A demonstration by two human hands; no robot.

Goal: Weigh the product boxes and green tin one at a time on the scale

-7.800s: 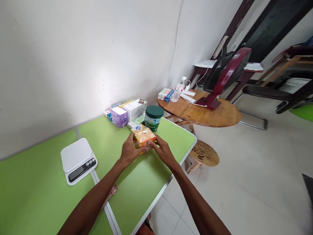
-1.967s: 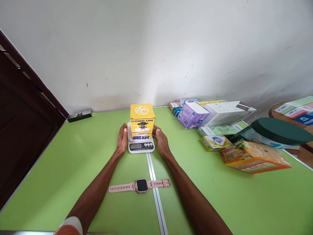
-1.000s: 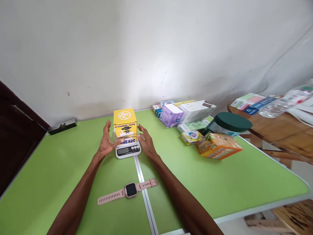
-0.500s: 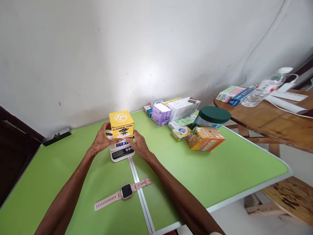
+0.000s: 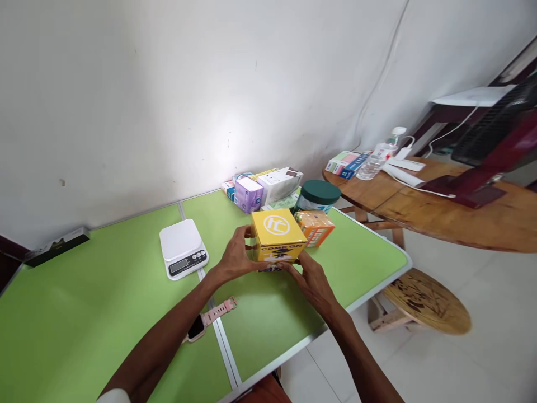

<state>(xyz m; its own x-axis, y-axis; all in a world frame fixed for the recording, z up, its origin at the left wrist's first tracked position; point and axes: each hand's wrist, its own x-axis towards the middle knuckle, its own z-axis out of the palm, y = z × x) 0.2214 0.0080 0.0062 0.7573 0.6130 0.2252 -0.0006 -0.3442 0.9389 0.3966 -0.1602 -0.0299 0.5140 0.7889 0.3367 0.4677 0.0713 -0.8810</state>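
Took the yellow box (image 5: pixel 277 238) off the plate of the white scale (image 5: pixel 182 243) and brought it rightward over the counter (image 5: pixel 117 274), past the metal seam (image 5: pixel 226 347). Had it clamped between left hand (image 5: pixel 237 254) and right hand (image 5: pixel 314 280), one at each side, with both thumbs low on the near face. Could make out neither contact nor gap between box and counter. Held it just near and left of the orange package (image 5: pixel 316 226), overlapping that in view. Meant, in judgement, a shift of the work from the scale to the right-hand group, with the grip not yet released.

Left the scale resting at the seam, with the pink watch (image 5: pixel 196 329) lying nearer, partly hidden under the left forearm. Saw a black box (image 5: pixel 57 245) at the far left by the wall (image 5: pixel 168 84), and, on the far right of the counter, a purple package (image 5: pixel 248 195), a white box (image 5: pixel 280 184) and a green-lidded tub (image 5: pixel 319 193). Noted beyond, to the right, a round wooden table (image 5: pixel 482 229) with a bottle (image 5: pixel 377 159) and a blurred, dark red fan (image 5: pixel 470 187), plus a wooden stool (image 5: pixel 428 299) on the pale tiled floor (image 5: pixel 495 280).
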